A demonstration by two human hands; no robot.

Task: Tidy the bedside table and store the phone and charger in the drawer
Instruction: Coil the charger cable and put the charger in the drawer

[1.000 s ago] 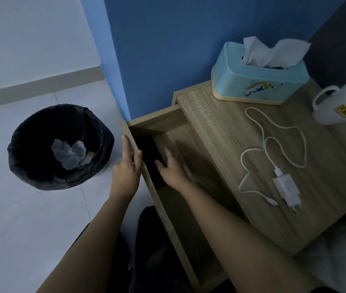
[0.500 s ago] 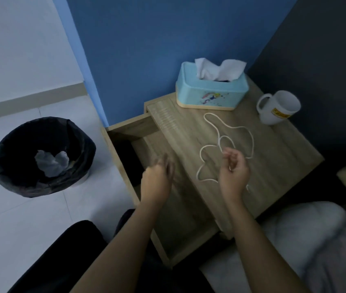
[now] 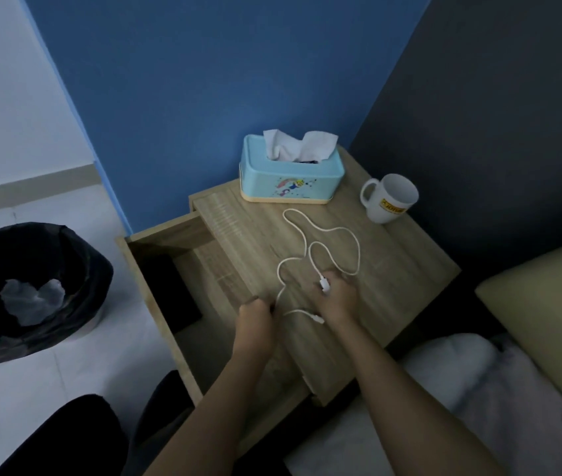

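Observation:
A white charger cable (image 3: pixel 308 242) lies in loops on the wooden bedside table (image 3: pixel 393 269). My right hand (image 3: pixel 336 298) is closed over the white charger plug (image 3: pixel 324 284), of which only a corner shows. My left hand (image 3: pixel 255 317) pinches the cable near the table's left edge. The cable's free connector (image 3: pixel 317 318) lies between my hands. To the left the drawer (image 3: pixel 156 237) stands pulled out. A dark shape (image 3: pixel 169 290) along its left side is probably the phone, though it is hard to tell from shadow.
A light blue tissue box (image 3: pixel 290 182) stands at the back of the table against the blue wall, and a white mug (image 3: pixel 389 199) at the back right. A black-lined bin (image 3: pixel 29 290) with crumpled paper sits on the floor to the left. A white blanket (image 3: pixel 479 389) and pillow (image 3: pixel 547 321) lie to the right.
Both hands left the drawer and moved right onto the table top. The right hand closed on the charger plug and the left took the cable. The view pulled back.

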